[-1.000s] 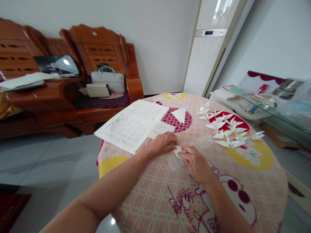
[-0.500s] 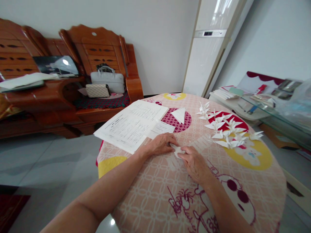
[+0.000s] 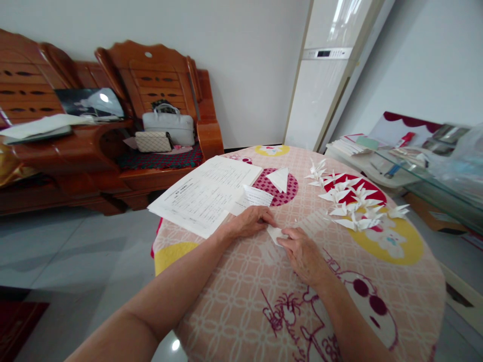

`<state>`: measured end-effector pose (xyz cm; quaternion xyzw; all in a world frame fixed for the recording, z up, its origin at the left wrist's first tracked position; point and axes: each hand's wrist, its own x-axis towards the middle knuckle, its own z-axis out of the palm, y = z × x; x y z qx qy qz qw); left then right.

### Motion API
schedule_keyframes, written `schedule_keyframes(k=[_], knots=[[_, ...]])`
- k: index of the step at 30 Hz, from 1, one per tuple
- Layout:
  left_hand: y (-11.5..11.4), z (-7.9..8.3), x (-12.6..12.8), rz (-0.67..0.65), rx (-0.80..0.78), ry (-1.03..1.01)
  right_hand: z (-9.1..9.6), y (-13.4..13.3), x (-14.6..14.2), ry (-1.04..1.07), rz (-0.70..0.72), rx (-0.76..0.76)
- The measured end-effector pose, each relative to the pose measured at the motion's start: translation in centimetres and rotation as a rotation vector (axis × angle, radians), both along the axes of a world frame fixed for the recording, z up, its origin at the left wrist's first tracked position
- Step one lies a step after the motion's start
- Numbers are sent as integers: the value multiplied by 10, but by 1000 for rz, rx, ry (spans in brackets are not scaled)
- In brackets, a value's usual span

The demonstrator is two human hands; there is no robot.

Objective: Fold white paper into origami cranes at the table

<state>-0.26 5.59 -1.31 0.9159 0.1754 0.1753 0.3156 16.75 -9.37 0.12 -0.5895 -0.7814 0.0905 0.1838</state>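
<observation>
A small folded white paper piece [image 3: 276,234] lies on the round table's pink patterned cloth [image 3: 241,301]. My left hand [image 3: 252,221] rests on the cloth with its fingertips pressed on the paper's left edge. My right hand [image 3: 302,254] has its fingers curled, pinching the paper's right side. Most of the paper is hidden under both hands.
Several finished white paper cranes [image 3: 349,200] sit at the right of the table. A folded white triangle [image 3: 279,178] and printed sheets [image 3: 207,193] lie beyond my hands. A wooden bench [image 3: 113,125] with bags [image 3: 168,125] stands at left, a white tall appliance [image 3: 320,75] behind, a glass shelf [image 3: 422,171] at right.
Both hands stay on the small paper, their fingers shifting only slightly along its fold. The view has moved a little.
</observation>
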Motion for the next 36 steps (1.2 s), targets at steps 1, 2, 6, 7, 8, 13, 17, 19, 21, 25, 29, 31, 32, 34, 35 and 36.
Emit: schedule_keyframes(k=[1,2,6,7,8,13,17,19,21,25,29,31,32,34,35,36], knots=[[0,1,0,2,4,-1,0,0,0,-3,1,-2],[0,2,0,4,8,-1,1,0,0,-5,2,-3],[-9,8,4,59,8,26,1,0,0,-3,6,7],[-13,9,7,107,12,38,1,0,-1,0,6,9],[-17,10,10,177,28,51,1,0,-1,4,7,10],[-30,10,31,460,83,176,1,-1,-2,14,1,-2],[-28,10,36,490,22,202,1,-1,-1,9,1,0],[-25,12,34,486,-22,177,1,-1,-1,10,-2,0],[-23,14,31,462,-56,129,1,-1,-1,9,-6,-1],[-22,14,28,405,-101,71,2,-1,-1,8,-5,8],[-16,14,22,443,-57,-47,0,0,-1,11,6,10],[-7,17,11,536,39,-155,-1,0,0,12,11,17],[-1,19,3,614,117,-182,-1,1,0,13,12,20],[11,22,-14,824,272,-117,-2,1,0,11,12,21],[15,23,-22,915,308,-27,-3,1,0,11,12,22],[19,23,-28,962,310,79,-3,1,0,13,13,24]])
